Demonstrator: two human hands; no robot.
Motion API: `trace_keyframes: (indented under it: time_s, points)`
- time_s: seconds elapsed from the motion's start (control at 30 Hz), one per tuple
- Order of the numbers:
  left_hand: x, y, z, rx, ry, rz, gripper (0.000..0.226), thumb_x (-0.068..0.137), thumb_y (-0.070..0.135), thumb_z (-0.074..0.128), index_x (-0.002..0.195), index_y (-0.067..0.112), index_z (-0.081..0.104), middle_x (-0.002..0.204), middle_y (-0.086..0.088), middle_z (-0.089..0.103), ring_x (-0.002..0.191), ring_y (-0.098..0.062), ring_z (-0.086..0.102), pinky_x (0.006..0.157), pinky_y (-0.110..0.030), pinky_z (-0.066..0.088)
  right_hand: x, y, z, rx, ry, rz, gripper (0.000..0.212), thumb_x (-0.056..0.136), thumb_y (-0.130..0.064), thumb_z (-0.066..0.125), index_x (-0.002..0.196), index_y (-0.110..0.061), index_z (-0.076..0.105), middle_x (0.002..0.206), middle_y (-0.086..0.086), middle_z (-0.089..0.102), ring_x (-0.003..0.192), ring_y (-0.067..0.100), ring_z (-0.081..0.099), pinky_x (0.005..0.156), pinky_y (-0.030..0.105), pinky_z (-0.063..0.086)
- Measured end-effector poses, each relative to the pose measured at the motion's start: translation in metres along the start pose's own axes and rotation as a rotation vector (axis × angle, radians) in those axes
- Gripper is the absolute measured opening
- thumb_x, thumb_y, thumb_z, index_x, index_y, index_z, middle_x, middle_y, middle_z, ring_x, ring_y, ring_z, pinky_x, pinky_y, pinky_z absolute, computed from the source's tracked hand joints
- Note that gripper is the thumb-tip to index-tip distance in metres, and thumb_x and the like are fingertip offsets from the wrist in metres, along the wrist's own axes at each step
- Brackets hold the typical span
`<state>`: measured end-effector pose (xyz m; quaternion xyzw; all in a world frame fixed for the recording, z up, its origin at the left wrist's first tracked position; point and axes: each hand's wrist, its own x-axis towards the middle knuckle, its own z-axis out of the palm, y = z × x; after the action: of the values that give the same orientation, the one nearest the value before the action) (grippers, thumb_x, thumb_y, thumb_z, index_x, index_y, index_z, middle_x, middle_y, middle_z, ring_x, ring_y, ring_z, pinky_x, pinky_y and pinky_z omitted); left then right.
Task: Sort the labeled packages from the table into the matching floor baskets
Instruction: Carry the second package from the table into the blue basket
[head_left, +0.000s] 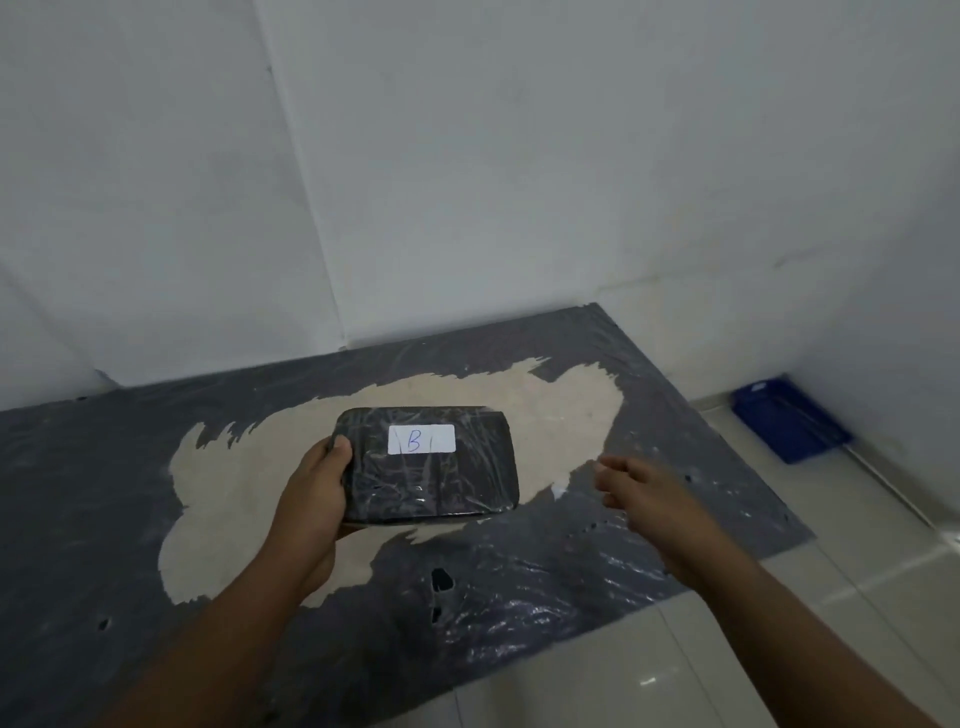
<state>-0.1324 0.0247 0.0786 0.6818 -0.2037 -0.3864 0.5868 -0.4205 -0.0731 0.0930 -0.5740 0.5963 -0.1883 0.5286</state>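
A flat black package (441, 478) wrapped in clear film carries a white label with a handwritten B. My left hand (317, 488) grips its left edge, thumb on top and fingers underneath, holding it just above the table (104, 467). To the right of the package my right hand (639, 486) hovers over the table with its fingers loosely apart and nothing in it. A blue basket (789, 423) stands on the floor at the right, by the wall.
The table is covered in dark grey film that is torn away in the middle, showing a beige surface. White walls close the back and the right side. Light floor tiles (831, 597) lie to the right of the table's edge.
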Motion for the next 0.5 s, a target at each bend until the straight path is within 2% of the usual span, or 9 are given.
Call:
trace_keyframes:
  time_s: [0.07, 0.2, 0.3, 0.5]
  points:
    - [-0.007, 0.002, 0.010, -0.037, -0.046, -0.033, 0.026, 0.097, 0.039, 0.039, 0.111, 0.027, 0.058, 0.099, 0.003, 0.069, 0.088, -0.019, 0.067, 0.062, -0.032, 0.052, -0.016, 0.012, -0.012, 0.021, 0.062, 0.009, 0.044, 0.090, -0.038, 0.051, 0.129, -0.018, 0.050, 0.120, 0.002, 0.059, 0.107, 0.021, 0.056, 0.092, 0.040, 0.046]
    - [-0.019, 0.005, 0.047, -0.061, -0.160, -0.040, 0.029, 0.097, 0.039, 0.040, 0.112, 0.025, 0.060, 0.102, 0.000, 0.071, 0.090, -0.020, 0.067, 0.063, -0.033, 0.052, -0.043, 0.038, -0.047, 0.088, 0.189, 0.041, 0.045, 0.089, -0.038, 0.053, 0.129, -0.018, 0.050, 0.121, 0.002, 0.057, 0.106, 0.020, 0.056, 0.077, 0.030, 0.044]
    - [-0.030, 0.004, 0.085, -0.050, -0.234, -0.027, 0.026, 0.097, 0.038, 0.041, 0.106, 0.028, 0.063, 0.097, 0.002, 0.073, 0.088, -0.019, 0.069, 0.063, -0.034, 0.052, -0.061, 0.062, -0.080, 0.113, 0.290, 0.060, 0.045, 0.088, -0.041, 0.053, 0.128, -0.019, 0.052, 0.121, 0.002, 0.059, 0.108, 0.018, 0.056, 0.084, 0.033, 0.040]
    - [-0.070, -0.008, 0.185, -0.024, -0.385, -0.010, 0.025, 0.096, 0.038, 0.044, 0.098, 0.030, 0.067, 0.087, 0.005, 0.077, 0.077, -0.015, 0.073, 0.057, -0.032, 0.056, -0.101, 0.123, -0.162, 0.150, 0.442, 0.102, 0.044, 0.087, -0.042, 0.052, 0.127, -0.021, 0.051, 0.114, -0.001, 0.059, 0.103, 0.016, 0.057, 0.081, 0.032, 0.041]
